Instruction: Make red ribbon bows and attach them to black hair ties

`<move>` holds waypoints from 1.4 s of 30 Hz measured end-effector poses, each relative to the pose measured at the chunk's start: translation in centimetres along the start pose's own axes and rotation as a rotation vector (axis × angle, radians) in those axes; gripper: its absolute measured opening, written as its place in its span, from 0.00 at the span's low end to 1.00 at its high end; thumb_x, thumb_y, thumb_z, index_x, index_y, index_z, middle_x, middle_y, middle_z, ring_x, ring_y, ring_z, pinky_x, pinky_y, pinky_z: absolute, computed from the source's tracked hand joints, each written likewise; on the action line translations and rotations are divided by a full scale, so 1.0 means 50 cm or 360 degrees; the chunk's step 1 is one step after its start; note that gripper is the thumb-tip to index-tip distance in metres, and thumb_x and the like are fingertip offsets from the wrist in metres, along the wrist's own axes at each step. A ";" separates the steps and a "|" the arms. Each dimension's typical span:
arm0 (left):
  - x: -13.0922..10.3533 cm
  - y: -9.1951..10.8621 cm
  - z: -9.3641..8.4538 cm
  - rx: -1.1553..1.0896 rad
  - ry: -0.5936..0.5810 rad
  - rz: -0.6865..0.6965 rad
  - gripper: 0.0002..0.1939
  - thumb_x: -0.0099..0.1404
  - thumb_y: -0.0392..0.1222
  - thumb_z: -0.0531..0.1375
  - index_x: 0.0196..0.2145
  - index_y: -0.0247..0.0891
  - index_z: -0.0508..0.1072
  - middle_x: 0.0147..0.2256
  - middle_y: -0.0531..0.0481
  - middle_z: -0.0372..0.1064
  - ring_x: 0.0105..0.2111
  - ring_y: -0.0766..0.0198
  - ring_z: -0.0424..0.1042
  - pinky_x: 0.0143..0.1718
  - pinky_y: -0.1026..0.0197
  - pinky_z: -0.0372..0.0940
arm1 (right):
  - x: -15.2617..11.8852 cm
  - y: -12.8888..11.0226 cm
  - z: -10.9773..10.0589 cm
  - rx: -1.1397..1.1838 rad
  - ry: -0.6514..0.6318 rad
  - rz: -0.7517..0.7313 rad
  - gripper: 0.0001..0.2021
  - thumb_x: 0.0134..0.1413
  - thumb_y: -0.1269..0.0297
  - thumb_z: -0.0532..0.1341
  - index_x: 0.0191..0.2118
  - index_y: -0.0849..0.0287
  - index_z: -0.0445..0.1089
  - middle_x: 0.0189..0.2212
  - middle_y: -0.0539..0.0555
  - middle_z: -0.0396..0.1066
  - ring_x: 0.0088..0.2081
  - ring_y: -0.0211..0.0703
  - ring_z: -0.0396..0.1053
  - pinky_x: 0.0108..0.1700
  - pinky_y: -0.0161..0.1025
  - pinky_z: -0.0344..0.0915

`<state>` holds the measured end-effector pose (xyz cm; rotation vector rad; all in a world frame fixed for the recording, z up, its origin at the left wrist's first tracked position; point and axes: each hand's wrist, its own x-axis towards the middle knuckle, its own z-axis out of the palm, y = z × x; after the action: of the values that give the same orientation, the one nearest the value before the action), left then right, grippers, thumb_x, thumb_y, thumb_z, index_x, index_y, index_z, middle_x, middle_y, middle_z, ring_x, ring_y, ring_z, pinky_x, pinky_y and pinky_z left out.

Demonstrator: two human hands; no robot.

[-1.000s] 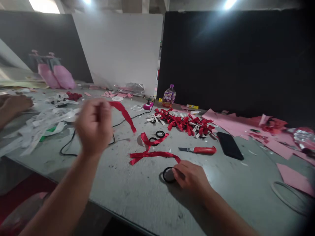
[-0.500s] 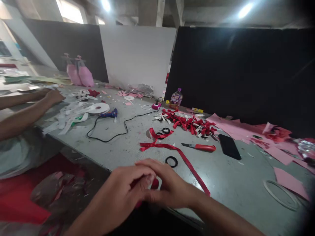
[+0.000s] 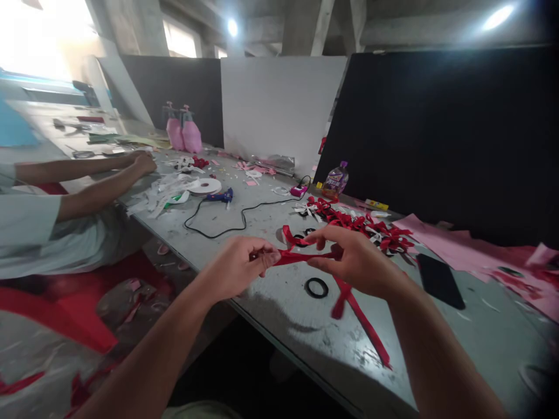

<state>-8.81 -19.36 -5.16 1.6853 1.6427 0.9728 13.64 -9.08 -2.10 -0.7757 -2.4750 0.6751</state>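
Note:
My left hand (image 3: 244, 263) pinches one end of a red ribbon (image 3: 301, 257) over the table. The ribbon runs across to my right hand (image 3: 349, 256), whose fingers are closed round its other part, with a tail hanging below. Under that hand a long red strip (image 3: 367, 329) lies on the table. A black ring (image 3: 317, 287) lies just below and between my hands. Behind them another red ribbon piece (image 3: 287, 234) rests beside smaller black rings, partly hidden. The red-handled knife is not visible.
A pile of red and white bows (image 3: 356, 221) lies behind my right hand, with a phone (image 3: 440, 280) to its right. A blue glue gun (image 3: 220, 195), its cord and a white ribbon roll (image 3: 204, 186) are at the left. A person's hands (image 3: 142, 163) are beyond.
My hands have moved up and apart from their clasped position, and the red ribbon now shows stretched between them. The view has shifted left. My right hand now covers the knife's place.

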 end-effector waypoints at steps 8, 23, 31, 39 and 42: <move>0.043 -0.002 0.000 -0.0378 -0.0121 -0.0076 0.19 0.67 0.56 0.56 0.34 0.35 0.72 0.20 0.56 0.64 0.17 0.73 0.52 0.18 0.69 0.46 | -0.011 0.019 -0.054 -0.0086 -0.0177 -0.0173 0.13 0.63 0.54 0.58 0.45 0.50 0.78 0.34 0.51 0.78 0.34 0.41 0.73 0.35 0.36 0.66; 0.115 0.017 0.043 -0.1223 -0.0674 0.0043 0.16 0.64 0.51 0.62 0.30 0.33 0.72 0.27 0.49 0.70 0.24 0.69 0.68 0.25 0.67 0.60 | -0.019 0.047 -0.093 -0.0601 0.0412 -0.0114 0.38 0.53 0.39 0.61 0.64 0.58 0.60 0.61 0.63 0.64 0.60 0.61 0.64 0.57 0.55 0.63; 0.235 0.154 0.093 -0.1002 -0.0588 0.0417 0.14 0.63 0.47 0.63 0.28 0.32 0.75 0.24 0.52 0.66 0.21 0.74 0.58 0.22 0.67 0.53 | -0.001 0.054 -0.090 -0.0244 0.0310 -0.0175 0.08 0.64 0.66 0.57 0.40 0.56 0.75 0.39 0.52 0.78 0.38 0.42 0.74 0.41 0.39 0.68; 0.320 0.205 0.116 -0.0907 -0.1087 0.0537 0.11 0.65 0.45 0.63 0.33 0.33 0.76 0.24 0.52 0.67 0.21 0.72 0.61 0.23 0.67 0.56 | -0.039 0.088 -0.158 -0.0575 0.1103 0.0159 0.18 0.61 0.72 0.53 0.52 0.57 0.74 0.50 0.60 0.75 0.52 0.53 0.71 0.54 0.52 0.65; 0.346 0.182 0.133 -0.1061 -0.1459 0.0521 0.11 0.66 0.45 0.62 0.40 0.34 0.78 0.24 0.52 0.68 0.22 0.71 0.65 0.25 0.67 0.60 | -0.031 0.092 -0.145 -0.0700 0.1047 0.0164 0.20 0.59 0.76 0.54 0.54 0.57 0.73 0.50 0.60 0.73 0.50 0.52 0.70 0.54 0.52 0.64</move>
<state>1.34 -2.23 0.30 1.5587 0.3933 0.6109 20.61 -4.46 0.48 -1.0803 -1.9832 -0.1133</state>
